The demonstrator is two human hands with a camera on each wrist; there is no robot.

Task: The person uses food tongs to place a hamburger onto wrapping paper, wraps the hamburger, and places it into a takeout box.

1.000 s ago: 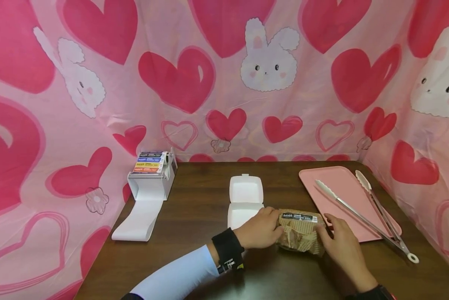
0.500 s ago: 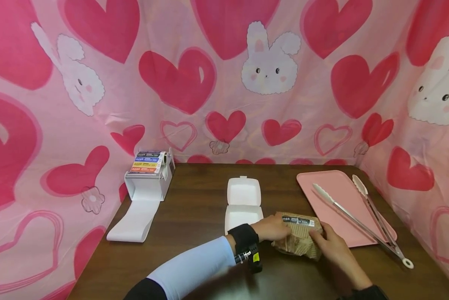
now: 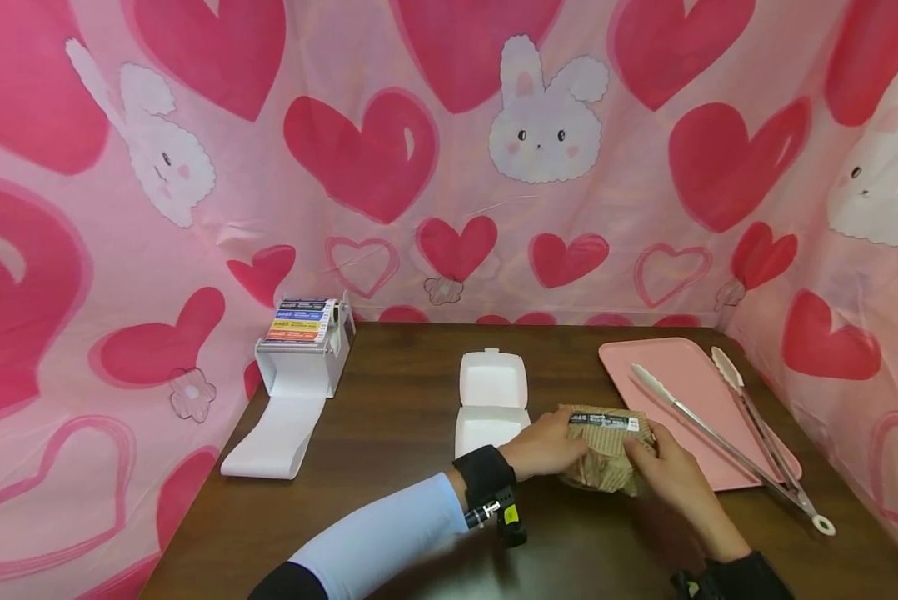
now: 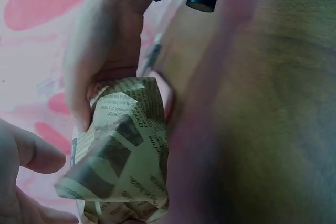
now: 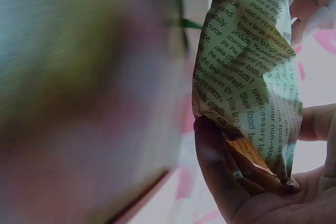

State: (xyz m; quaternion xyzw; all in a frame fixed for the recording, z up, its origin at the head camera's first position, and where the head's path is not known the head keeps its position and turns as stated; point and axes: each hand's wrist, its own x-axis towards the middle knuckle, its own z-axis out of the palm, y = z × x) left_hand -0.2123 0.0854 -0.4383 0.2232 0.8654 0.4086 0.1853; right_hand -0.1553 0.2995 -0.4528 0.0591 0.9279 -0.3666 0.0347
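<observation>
Both hands hold a package (image 3: pixel 606 462) wrapped in brown newsprint paper, with a dark printed label strip (image 3: pixel 606 422) along its top. My left hand (image 3: pixel 542 448) grips its left end, fingers over the top and thumb along the front. At the right end, my right hand (image 3: pixel 675 477) has its thumb on the near face; in the right wrist view its fingers curl under a folded paper corner (image 5: pixel 247 87). Crumpled, printed paper folds (image 4: pixel 123 156) show in the left wrist view. What the paper contains is hidden. Just left of the package stands an open white foam takeout box (image 3: pixel 494 383).
A pink tray (image 3: pixel 662 354) lies at the right, with metal tongs (image 3: pixel 801 498) across it. Back left stands a white label dispenser (image 3: pixel 299 362), its paper strip (image 3: pixel 276 446) hanging out onto the dark wooden table (image 3: pixel 389 367). Pink heart-patterned cloth (image 3: pixel 381 275) encloses the back and sides.
The left hand has shifted right, farther along the package. The package has first tilted, then moved slightly up and away in the head view, with both hands staying on it.
</observation>
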